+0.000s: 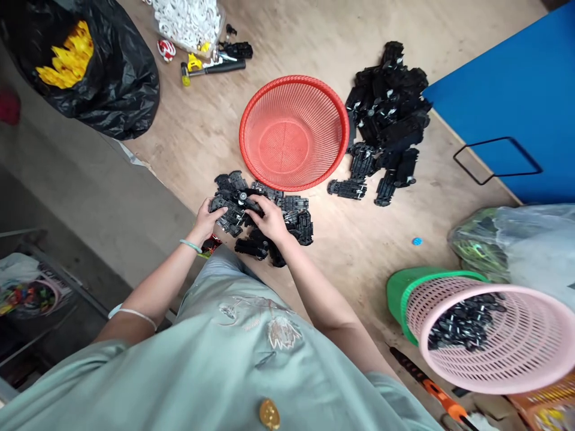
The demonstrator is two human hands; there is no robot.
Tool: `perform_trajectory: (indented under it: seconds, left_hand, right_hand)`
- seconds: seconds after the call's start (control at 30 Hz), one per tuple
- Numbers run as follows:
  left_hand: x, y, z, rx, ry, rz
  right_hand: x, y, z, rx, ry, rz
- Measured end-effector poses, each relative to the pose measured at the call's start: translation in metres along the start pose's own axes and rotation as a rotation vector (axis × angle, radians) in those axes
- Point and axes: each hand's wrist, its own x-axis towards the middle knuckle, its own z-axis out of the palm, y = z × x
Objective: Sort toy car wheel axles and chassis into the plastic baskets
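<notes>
A small pile of black plastic parts (291, 218) lies on the wooden table near its front edge. Both hands rest on this pile. My left hand (207, 218) grips black parts at the pile's left side. My right hand (271, 218) lies curled over parts in the pile's middle, with a piece held between the two hands. An empty red mesh basket (294, 131) stands just beyond the pile. A larger heap of black parts (386, 123) lies to the basket's right.
A pink basket (494, 338) holding black parts sits on a green one (398, 293) at the right. A blue panel (507, 96), a clear bag (516, 239), a black bag with yellow pieces (72, 57), a hammer (213, 69) and a screwdriver (431, 389) lie around.
</notes>
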Motion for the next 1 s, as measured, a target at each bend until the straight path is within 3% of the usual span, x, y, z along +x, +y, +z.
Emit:
perform_trajectory:
  seconds: [0.1, 0.17, 0.23, 0.33, 0.4, 0.47, 0.53, 0.63, 0.73, 0.83, 0.9, 1.0]
  left_hand:
    - [0.001, 0.035, 0.018, -0.106, -0.07, 0.047]
    - [0.012, 0.06, 0.044, -0.15, -0.126, 0.087]
    - [0.036, 0.081, 0.081, -0.164, -0.183, 0.105]
    - [0.088, 0.099, 0.137, -0.182, -0.276, 0.129]
    - [0.119, 0.102, 0.157, -0.182, -0.295, 0.186]
    - [0.136, 0.099, 0.151, -0.151, -0.226, 0.265]
    - [0.131, 0.088, 0.124, -0.089, -0.093, 0.316]
    - [0.089, 0.058, 0.072, 0.077, 0.049, 0.258]
    - [0.04, 0.022, 0.045, 0.361, 0.033, 0.135]
    - [0.022, 0.0, 0.051, 0.669, -0.098, 0.275]
    - [0.027, -0.005, 0.064, 0.823, -0.261, 0.404]
    - [0.042, -0.005, 0.079, 0.939, -0.401, 0.435]
  right_hand:
    - [0.0, -0.021, -0.016, 0.111, 0.14, 0.011]
    - [0.012, -0.026, -0.036, 0.172, 0.277, 0.071]
    - [0.034, -0.019, -0.062, 0.229, 0.393, 0.117]
    - [0.074, 0.003, -0.103, 0.265, 0.471, 0.116]
    - [0.089, 0.016, -0.122, 0.217, 0.508, 0.082]
    - [0.085, 0.02, -0.128, 0.116, 0.569, 0.049]
    - [0.061, 0.017, -0.119, 0.013, 0.617, 0.048]
    - [0.006, 0.016, -0.086, -0.07, 0.522, 0.121]
    - [-0.035, 0.034, -0.049, -0.18, 0.3, 0.215]
    - [-0.038, 0.062, -0.025, -0.309, 0.147, 0.271]
    - [-0.024, 0.076, -0.017, -0.371, 0.069, 0.272]
    - [0.002, 0.083, -0.011, -0.452, -0.025, 0.294]
